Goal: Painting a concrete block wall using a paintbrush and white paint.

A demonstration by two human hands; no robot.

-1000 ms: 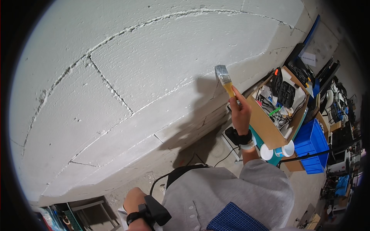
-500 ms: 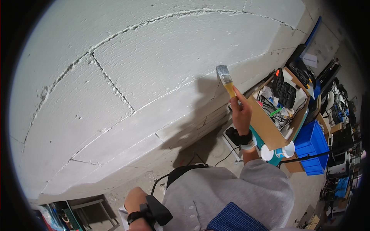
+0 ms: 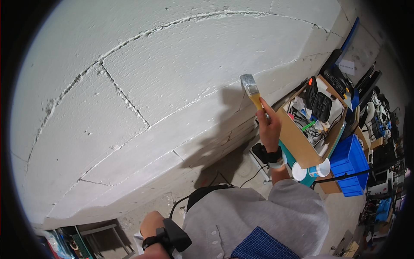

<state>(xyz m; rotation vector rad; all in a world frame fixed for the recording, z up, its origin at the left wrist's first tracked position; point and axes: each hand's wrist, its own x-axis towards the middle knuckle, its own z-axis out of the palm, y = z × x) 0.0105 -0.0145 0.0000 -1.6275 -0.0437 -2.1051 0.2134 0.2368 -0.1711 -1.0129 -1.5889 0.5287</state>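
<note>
I have the right hand (image 3: 270, 131) closed around the yellow handle of a flat paintbrush (image 3: 250, 90), thumb and forefinger up near the metal ferrule, its pale grey-white bristles pointing up and slightly left from the fingers. The bristles sit close against the white block wall (image 3: 194, 64) ahead of that hand; from my end I cannot tell whether they touch it. A dark shadow (image 3: 211, 138) falls across the wall's lower part, left of the hand. The left hand (image 3: 152, 221) is low, well apart from the right one and partly behind a black strapped-on device (image 3: 177, 236); its fingers are hidden from me, so I cannot tell how it is held. Just right of the brush hand I see an open cardboard box (image 3: 297, 144) of cables and a black tool case (image 3: 321, 105). Below that box, to the right of the right wrist, a white tub (image 3: 320, 168) and a round white lid (image 3: 298, 171) rest on a teal surface (image 3: 307, 181). Farther right stands a blue plastic crate (image 3: 351, 168).
</note>
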